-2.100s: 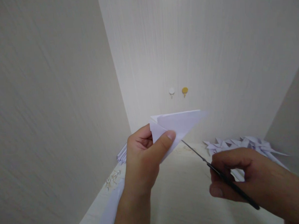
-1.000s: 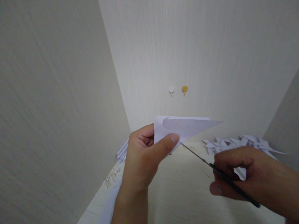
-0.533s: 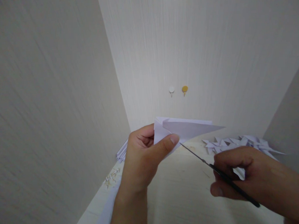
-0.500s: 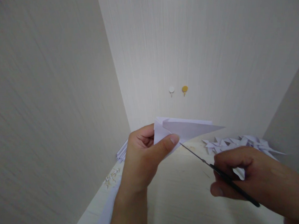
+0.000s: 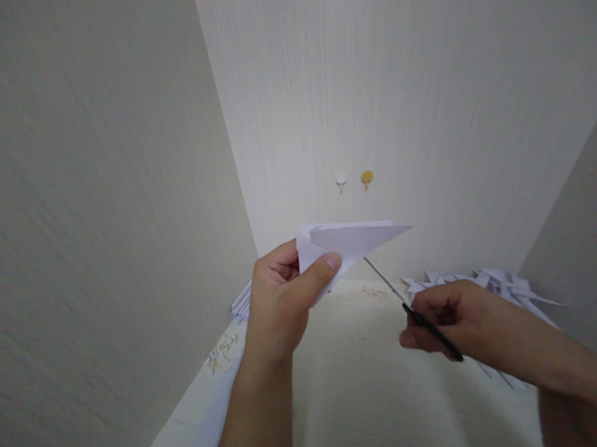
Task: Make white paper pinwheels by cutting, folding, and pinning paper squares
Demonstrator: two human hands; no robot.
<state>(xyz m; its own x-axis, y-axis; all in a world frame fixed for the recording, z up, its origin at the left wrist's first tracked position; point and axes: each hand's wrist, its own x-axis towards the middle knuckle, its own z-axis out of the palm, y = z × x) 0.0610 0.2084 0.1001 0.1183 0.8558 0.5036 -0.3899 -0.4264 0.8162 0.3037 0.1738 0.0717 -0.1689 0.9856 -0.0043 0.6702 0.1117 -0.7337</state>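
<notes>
My left hand point(image 5: 292, 290) pinches a folded white sheet of paper point(image 5: 354, 240), the thumb lying on its front face. The paper is held up above the table and tapers to a point on the right. Black-handled scissors point(image 5: 431, 330) are gripped in my right hand point(image 5: 448, 316), their handle loops mostly hidden by the fingers. The thin metal blades reach up and left to the lower edge of the paper. Whether that tip lies behind the paper or just touches its edge, I cannot tell.
Many pointed white paper pieces point(image 5: 496, 286) are heaped at the back right of the pale table point(image 5: 367, 393). Folded papers point(image 5: 241, 303) and small scraps point(image 5: 222, 353) lie at the left. Two hooks, one white point(image 5: 341, 179) and one yellow point(image 5: 367, 177), are on the back wall.
The paper has shifted slightly left and up, its pointed end now shorter and tilted higher. My right hand with the scissors has moved left and up.
</notes>
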